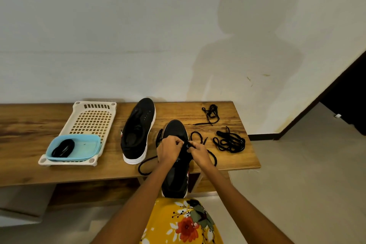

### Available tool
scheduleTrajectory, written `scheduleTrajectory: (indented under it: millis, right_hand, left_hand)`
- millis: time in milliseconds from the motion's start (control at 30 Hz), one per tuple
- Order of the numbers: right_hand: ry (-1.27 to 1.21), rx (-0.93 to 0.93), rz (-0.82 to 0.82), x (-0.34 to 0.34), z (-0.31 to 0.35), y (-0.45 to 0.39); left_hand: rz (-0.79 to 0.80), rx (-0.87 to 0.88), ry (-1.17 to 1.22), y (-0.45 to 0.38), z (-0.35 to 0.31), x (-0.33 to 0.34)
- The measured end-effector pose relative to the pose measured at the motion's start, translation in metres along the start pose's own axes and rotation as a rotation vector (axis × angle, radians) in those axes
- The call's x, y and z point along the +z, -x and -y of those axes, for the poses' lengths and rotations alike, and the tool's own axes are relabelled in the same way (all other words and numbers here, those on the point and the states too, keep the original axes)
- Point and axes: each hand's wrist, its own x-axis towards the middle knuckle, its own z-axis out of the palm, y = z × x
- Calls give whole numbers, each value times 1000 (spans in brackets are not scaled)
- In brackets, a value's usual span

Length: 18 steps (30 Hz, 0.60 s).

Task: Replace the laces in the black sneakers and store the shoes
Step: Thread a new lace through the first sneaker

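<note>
Okay, my read:
Near sneaker point(175, 130): lower centre, heel off the table point(227, 162) edge.
Left hand point(168, 149): pinching its lace point(147, 165).
Right hand point(198, 151): pinching lace too.
Second sneaker point(138, 130): left of it, unlaced.
Loose laces point(229, 141): right.

Both arms are bare from the bottom edge of the picture to the wrists, with no sleeves, watch or rings to be seen on the left hand point(168, 149) or the right hand point(199, 151). Between the forearms shows a mustard-yellow garment point(158, 222) printed with flowers: a red-orange bloom, white petals, grey-green leaves and thin black stems with small dark berries.
</note>
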Motion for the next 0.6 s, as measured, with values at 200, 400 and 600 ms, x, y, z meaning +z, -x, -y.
scheduleTrajectory:
  millis: [200, 400, 600]
  right_hand:
    - [24, -33, 0, -2, -5, -7]
    - [-8, 46, 12, -12, 8, -20]
    - [81, -32, 9, -17, 38, -22]
  left_hand:
    - [-1, 76, -11, -3, 5, -2]
    - [77, 234, -34, -18, 6, -10]
    - [227, 285, -83, -27, 11, -16]
